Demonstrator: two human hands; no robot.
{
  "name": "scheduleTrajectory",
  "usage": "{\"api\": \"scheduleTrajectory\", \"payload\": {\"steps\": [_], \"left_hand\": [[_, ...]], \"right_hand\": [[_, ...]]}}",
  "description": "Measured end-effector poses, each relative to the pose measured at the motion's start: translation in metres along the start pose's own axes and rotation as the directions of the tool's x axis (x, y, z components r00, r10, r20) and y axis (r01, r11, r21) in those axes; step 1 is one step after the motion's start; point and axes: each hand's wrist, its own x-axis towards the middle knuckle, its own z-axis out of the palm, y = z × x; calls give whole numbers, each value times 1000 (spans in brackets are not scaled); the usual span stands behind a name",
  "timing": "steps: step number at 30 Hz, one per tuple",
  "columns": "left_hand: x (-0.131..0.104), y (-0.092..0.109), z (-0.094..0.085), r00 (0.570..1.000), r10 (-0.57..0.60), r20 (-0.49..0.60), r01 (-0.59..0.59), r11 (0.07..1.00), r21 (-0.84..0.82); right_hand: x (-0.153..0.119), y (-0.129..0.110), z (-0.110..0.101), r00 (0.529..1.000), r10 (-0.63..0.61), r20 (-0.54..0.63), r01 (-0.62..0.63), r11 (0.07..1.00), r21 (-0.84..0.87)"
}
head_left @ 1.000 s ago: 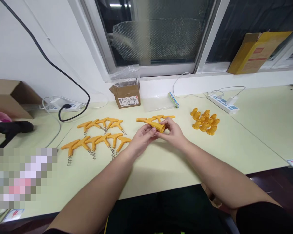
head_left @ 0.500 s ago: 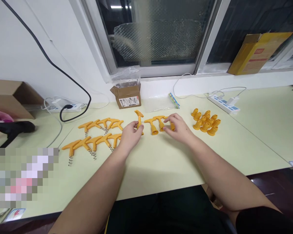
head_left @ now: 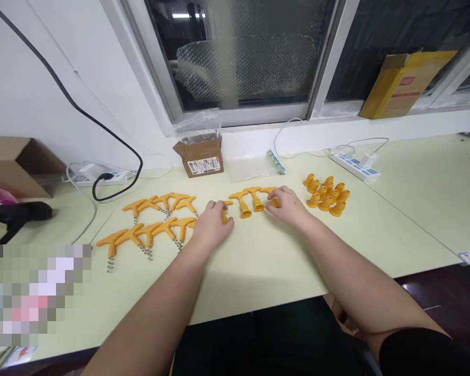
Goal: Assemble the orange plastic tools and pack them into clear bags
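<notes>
Your left grip [head_left: 212, 224] curls at a sheathed corkscrew [head_left: 224, 215], left of the centre row [head_left: 243, 206]; whether it clasps or merely touches, you cannot tell. Your right grip [head_left: 289, 205] meets the right-end sheathed corkscrew [head_left: 274, 202], hold likewise unconfirmed. Judged step: aligning sheathed pieces on the bench [head_left: 258, 271]; the next move calls for light fingers. Bare-spiral corkscrews [head_left: 150, 232] lie left, loose cone sleeves [head_left: 326, 202] right. Your left grip hides most of its piece.

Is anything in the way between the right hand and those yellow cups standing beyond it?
Nothing visible is: only tabletop shows between the right hand and the yellow cups to its right. The hand is at the rightmost yellow T-handled piece.
</notes>
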Motion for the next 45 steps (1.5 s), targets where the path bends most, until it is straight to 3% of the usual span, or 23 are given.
{"api": "scheduleTrajectory", "payload": {"steps": [6,10,12,21,29,45], "left_hand": [[3,-5,8,997,76,15,-73,990,-122],[-1,-5,9,959,281,25,-275,951,-140],[-2,-6,10,942,330,66,-318,937,-143],[2,-9,15,927,339,158,-320,938,-136],[9,-7,24,934,345,95,-332,935,-128],[24,-9,31,937,340,77,-328,934,-142]], "right_hand": [[1,4,0,998,5,63,-4,1000,-12],[2,6,0,995,-13,98,14,1000,-14],[2,7,0,995,-14,99,14,1000,1],[3,10,5,996,-67,66,65,997,35],[3,8,4,995,-68,75,65,997,45],[7,10,9,990,-131,45,127,988,85]]}}
